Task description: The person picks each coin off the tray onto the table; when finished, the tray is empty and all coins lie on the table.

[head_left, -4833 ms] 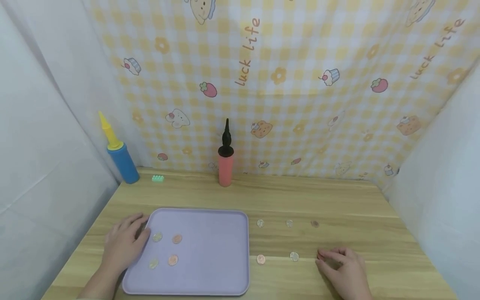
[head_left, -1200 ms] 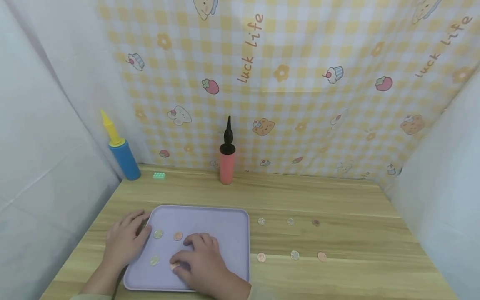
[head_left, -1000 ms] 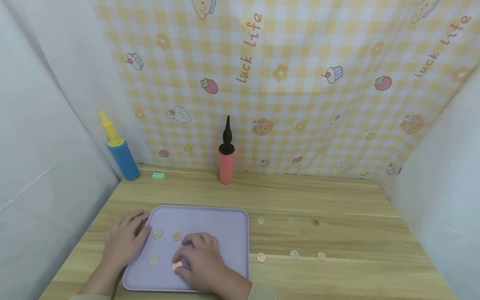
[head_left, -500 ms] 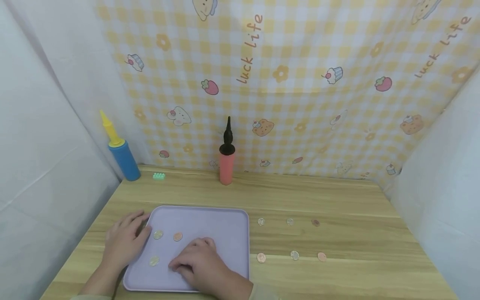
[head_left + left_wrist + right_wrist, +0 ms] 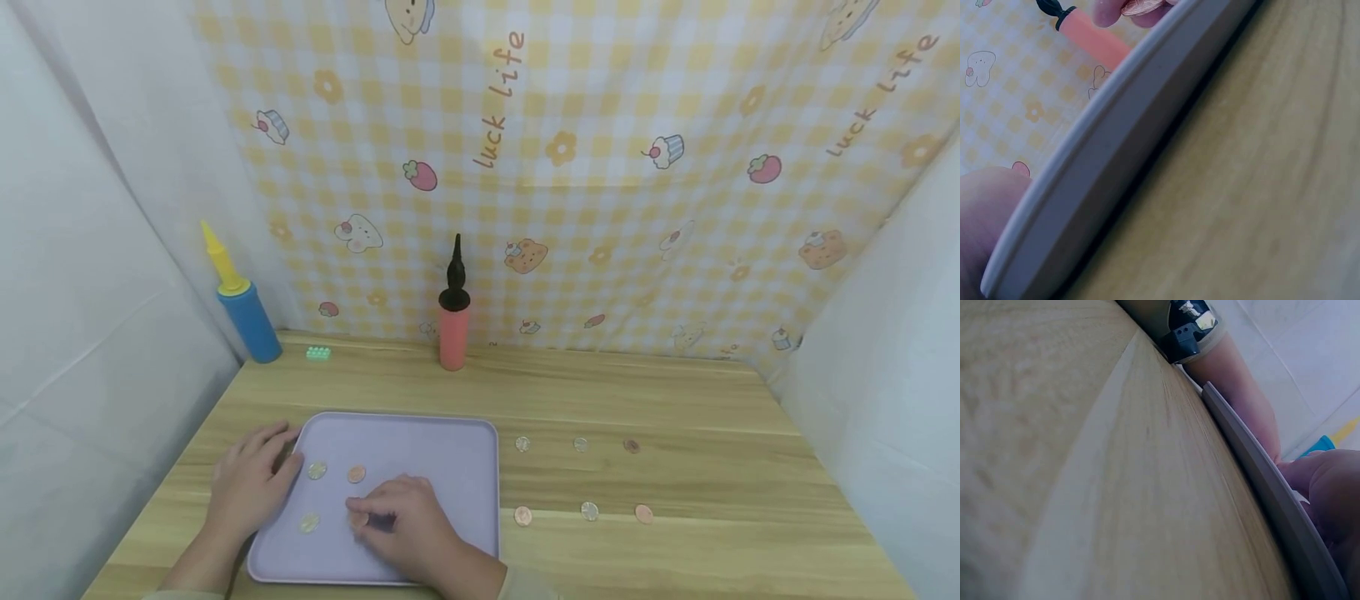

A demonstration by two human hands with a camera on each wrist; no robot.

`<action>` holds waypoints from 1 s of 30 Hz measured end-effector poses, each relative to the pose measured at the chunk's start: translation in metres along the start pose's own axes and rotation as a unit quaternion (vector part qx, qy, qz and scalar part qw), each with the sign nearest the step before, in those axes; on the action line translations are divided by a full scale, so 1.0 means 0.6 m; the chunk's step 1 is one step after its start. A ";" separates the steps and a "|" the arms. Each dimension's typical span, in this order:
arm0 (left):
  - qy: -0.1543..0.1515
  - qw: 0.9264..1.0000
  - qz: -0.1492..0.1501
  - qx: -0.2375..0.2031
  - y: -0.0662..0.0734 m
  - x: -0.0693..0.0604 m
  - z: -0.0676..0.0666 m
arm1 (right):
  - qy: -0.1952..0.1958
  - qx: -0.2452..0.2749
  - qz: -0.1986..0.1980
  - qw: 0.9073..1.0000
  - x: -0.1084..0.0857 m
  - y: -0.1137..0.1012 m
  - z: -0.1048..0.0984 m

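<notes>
My right hand (image 5: 411, 525) pinches a copper coin (image 5: 358, 518) between thumb and fingers, just over the lilac tray (image 5: 435, 492). The left wrist view shows that coin (image 5: 1142, 6) held above the tray's rim. Two silver coins, one farther back (image 5: 317, 471) and one nearer (image 5: 309, 523), lie on the tray's left part beside another copper coin (image 5: 356, 474). My left hand (image 5: 251, 479) rests at the tray's left edge, thumb on the rim and fingers relaxed. In the right wrist view the tray's side (image 5: 1260, 475) hides most of the right hand (image 5: 1335, 500).
Right of the tray, two rows of coins lie on the wooden table, among them a copper coin (image 5: 522, 517) and a silver coin (image 5: 589, 512). At the back stand a blue-yellow hand pump (image 5: 251, 321), a pink-black hand pump (image 5: 453, 333) and a green toy brick (image 5: 318, 353).
My right hand has moved left from the table's far right, leaving a copper coin there, to the tray. It has picked up the tray's front copper coin. My left hand has stayed put.
</notes>
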State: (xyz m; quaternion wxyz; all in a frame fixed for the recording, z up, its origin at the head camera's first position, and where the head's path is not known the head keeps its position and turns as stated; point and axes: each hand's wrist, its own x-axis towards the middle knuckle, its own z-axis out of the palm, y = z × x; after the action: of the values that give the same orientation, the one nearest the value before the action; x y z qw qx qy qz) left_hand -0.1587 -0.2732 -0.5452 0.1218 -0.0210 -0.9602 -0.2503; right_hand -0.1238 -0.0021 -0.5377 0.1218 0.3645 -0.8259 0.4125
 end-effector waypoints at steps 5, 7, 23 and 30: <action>-0.004 1.000 -0.002 0.001 0.002 0.001 0.000 | -0.016 -0.001 0.026 1.000 0.001 0.000 0.000; -0.006 1.000 -0.002 0.001 0.002 0.002 0.000 | -0.019 -0.005 0.029 0.999 0.001 0.000 0.000; -0.012 1.000 0.004 -0.001 -0.002 0.001 -0.005 | 0.000 -0.023 -0.028 0.999 -0.003 0.007 -0.001; -0.008 1.000 0.009 -0.004 -0.004 0.003 -0.001 | 0.005 0.004 -0.008 1.000 -0.014 0.006 -0.012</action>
State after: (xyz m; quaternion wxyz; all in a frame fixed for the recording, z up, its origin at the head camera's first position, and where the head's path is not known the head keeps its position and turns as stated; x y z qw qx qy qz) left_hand -0.1602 -0.2755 -0.5453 0.1163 -0.0321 -0.9599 -0.2530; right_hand -0.1212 0.0088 -0.5395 0.1278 0.3697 -0.8205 0.4168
